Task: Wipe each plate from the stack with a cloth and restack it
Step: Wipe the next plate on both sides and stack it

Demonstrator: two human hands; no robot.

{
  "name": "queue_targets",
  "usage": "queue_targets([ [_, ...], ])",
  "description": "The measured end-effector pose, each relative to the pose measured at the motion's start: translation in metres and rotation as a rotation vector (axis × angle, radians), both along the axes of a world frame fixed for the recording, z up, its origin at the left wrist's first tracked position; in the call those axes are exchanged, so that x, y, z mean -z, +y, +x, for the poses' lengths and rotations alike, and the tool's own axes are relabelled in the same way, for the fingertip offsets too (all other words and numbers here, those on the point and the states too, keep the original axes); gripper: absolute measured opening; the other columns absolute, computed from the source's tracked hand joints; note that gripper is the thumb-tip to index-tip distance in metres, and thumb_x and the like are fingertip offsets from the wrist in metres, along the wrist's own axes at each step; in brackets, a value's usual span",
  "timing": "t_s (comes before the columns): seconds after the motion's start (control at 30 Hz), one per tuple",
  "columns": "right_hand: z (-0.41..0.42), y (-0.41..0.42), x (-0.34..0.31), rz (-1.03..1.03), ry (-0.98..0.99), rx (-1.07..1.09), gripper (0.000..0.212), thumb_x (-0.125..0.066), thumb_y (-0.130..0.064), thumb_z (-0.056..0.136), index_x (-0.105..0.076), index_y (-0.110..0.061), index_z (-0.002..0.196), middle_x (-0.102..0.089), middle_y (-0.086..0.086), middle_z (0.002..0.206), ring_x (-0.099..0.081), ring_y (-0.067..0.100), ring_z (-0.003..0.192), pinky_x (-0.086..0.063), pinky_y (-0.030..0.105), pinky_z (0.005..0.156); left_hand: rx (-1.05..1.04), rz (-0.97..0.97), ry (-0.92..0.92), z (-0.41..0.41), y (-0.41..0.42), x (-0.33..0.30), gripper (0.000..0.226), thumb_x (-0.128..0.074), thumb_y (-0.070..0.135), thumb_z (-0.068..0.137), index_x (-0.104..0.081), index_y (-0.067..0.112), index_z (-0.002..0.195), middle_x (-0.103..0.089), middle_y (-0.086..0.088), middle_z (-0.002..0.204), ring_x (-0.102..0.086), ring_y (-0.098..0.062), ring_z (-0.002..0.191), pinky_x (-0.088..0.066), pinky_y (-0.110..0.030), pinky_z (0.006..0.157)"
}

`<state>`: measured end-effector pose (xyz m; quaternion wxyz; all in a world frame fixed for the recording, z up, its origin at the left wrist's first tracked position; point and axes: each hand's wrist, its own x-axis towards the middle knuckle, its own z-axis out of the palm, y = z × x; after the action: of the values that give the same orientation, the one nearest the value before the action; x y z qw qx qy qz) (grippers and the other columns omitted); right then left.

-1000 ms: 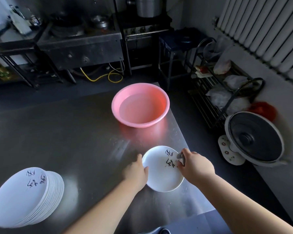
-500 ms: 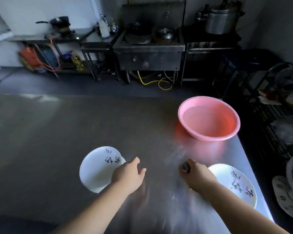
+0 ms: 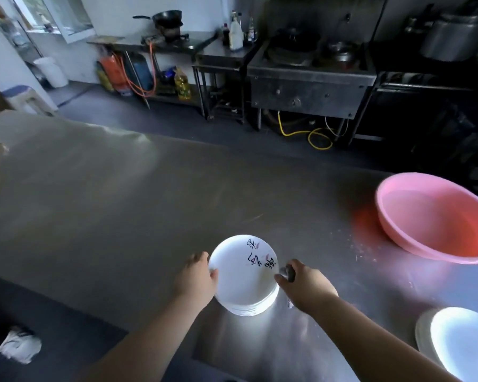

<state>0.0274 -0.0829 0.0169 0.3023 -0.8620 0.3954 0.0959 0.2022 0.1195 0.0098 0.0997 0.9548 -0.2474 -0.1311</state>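
Note:
A stack of white plates (image 3: 243, 279) with black markings on the top one sits on the steel table (image 3: 122, 210) in front of me. My left hand (image 3: 198, 277) holds the left rim of the top plate with curled fingers. My right hand (image 3: 304, 282) is at the stack's right edge and grips a small grey cloth (image 3: 287, 272), most of it hidden in the fist. A second white plate (image 3: 461, 343) lies at the bottom right, cut off by the frame.
A pink basin (image 3: 436, 219) holding water stands at the table's right side. Beyond the table are a steel stove (image 3: 309, 75), a side counter with bottles (image 3: 235, 31) and a wok, and a yellow hose on the floor. The table edge runs near my arms.
My view has swung left, from the single plate on the right to the stack. Both hands moved left; my left hand now holds the top plate's rim and my right hand reached the stack's right edge.

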Motion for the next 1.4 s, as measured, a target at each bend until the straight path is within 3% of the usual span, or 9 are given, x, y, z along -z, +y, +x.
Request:
queue_targets([
  [0.1, 0.014, 0.009, 0.001, -0.052, 0.025, -0.003, 0.031, -0.055, -0.058, 0.096, -0.05, -0.027, 0.09, -0.063, -0.008, 0.079, -0.059, 0.01, 0.067, -0.043, 0.029, 0.055, 0.042, -0.017, 0.01, 0.008, 0.003, 0.004, 0.026, -0.055, 0.038, 0.102, -0.055, 0.016, 0.117, -0.065, -0.002, 0.112, -0.065, -0.026, 0.099, -0.044, -0.032, 0.07],
  [0.37, 0.022, 0.023, 0.005, -0.068, -0.003, 0.079, 0.024, -0.057, -0.042, 0.097, -0.043, -0.025, 0.086, -0.059, -0.005, 0.076, -0.054, 0.017, 0.065, -0.033, 0.029, 0.05, 0.037, -0.197, 0.055, 0.012, 0.003, 0.02, 0.015, -0.06, 0.021, 0.096, -0.047, 0.016, 0.093, -0.06, -0.005, 0.087, -0.062, -0.029, 0.08, -0.045, -0.037, 0.064],
  [0.5, 0.016, 0.023, 0.002, -0.003, -0.087, 0.183, 0.01, -0.057, -0.031, 0.096, -0.051, -0.023, 0.098, -0.065, -0.004, 0.068, -0.06, 0.015, 0.065, -0.047, 0.031, 0.056, -0.006, -0.343, 0.127, 0.009, -0.001, 0.022, 0.012, -0.062, 0.017, 0.093, -0.05, 0.014, 0.092, -0.052, 0.0, 0.075, -0.051, -0.028, 0.07, -0.035, -0.037, 0.057],
  [0.67, -0.017, 0.014, -0.009, 0.097, -0.19, 0.266, 0.016, -0.053, -0.025, 0.094, -0.052, -0.034, 0.108, -0.072, -0.012, 0.061, -0.068, 0.012, 0.061, -0.061, 0.036, 0.066, 0.051, -0.456, 0.168, -0.017, -0.012, 0.013, 0.013, -0.064, 0.019, 0.092, -0.053, 0.019, 0.1, -0.055, 0.002, 0.074, -0.056, -0.026, 0.072, -0.047, -0.038, 0.062],
  [0.77, -0.05, 0.005, -0.013, 0.125, -0.208, 0.31, 0.019, -0.053, -0.022, 0.096, -0.052, -0.035, 0.11, -0.073, -0.009, 0.06, -0.068, 0.01, 0.055, -0.058, 0.03, 0.061, 0.132, -0.433, 0.203, -0.042, -0.025, 0.01, 0.018, -0.061, 0.022, 0.093, -0.046, 0.026, 0.104, -0.054, 0.003, 0.07, -0.056, -0.024, 0.068, -0.041, -0.034, 0.057],
  [0.9, -0.101, -0.008, -0.008, 0.135, -0.163, 0.368, 0.016, -0.053, -0.022, 0.096, -0.052, -0.034, 0.108, -0.073, -0.007, 0.06, -0.068, 0.013, 0.052, -0.06, 0.033, 0.063, 0.243, -0.366, 0.27, -0.084, -0.046, 0.017, 0.028, -0.058, 0.024, 0.094, -0.042, 0.028, 0.117, -0.058, 0.004, 0.072, -0.059, -0.02, 0.068, -0.038, -0.034, 0.053],
  [1.07, -0.16, -0.017, 0.017, 0.18, -0.061, 0.41, 0.01, -0.053, -0.025, 0.096, -0.054, -0.029, 0.105, -0.074, -0.005, 0.061, -0.069, 0.016, 0.055, -0.062, 0.038, 0.061, 0.342, -0.245, 0.203, -0.136, -0.065, 0.03, 0.03, -0.055, 0.03, 0.095, -0.038, 0.027, 0.12, -0.07, 0.003, 0.09, -0.066, -0.027, 0.082, -0.053, -0.038, 0.065],
  [1.2, -0.19, -0.02, 0.04, 0.205, -0.047, 0.464, 0.008, -0.053, -0.026, 0.095, -0.056, -0.028, 0.102, -0.073, -0.003, 0.06, -0.07, 0.018, 0.053, -0.064, 0.044, 0.066, 0.342, -0.186, 0.253, -0.164, -0.081, 0.052, 0.031, -0.053, 0.025, 0.097, -0.041, 0.024, 0.126, -0.071, -0.002, 0.098, -0.066, -0.027, 0.084, -0.053, -0.037, 0.065],
  [1.4, -0.209, -0.027, 0.065, 0.219, 0.016, 0.483, 0.009, -0.051, -0.026, 0.094, -0.054, -0.024, 0.103, -0.072, -0.004, 0.057, -0.071, 0.019, 0.055, -0.063, 0.041, 0.065, 0.321, -0.104, 0.347, -0.181, -0.091, 0.099, 0.032, -0.056, 0.027, 0.094, -0.043, 0.023, 0.122, -0.066, 0.001, 0.091, -0.063, -0.026, 0.08, -0.056, -0.04, 0.07],
])
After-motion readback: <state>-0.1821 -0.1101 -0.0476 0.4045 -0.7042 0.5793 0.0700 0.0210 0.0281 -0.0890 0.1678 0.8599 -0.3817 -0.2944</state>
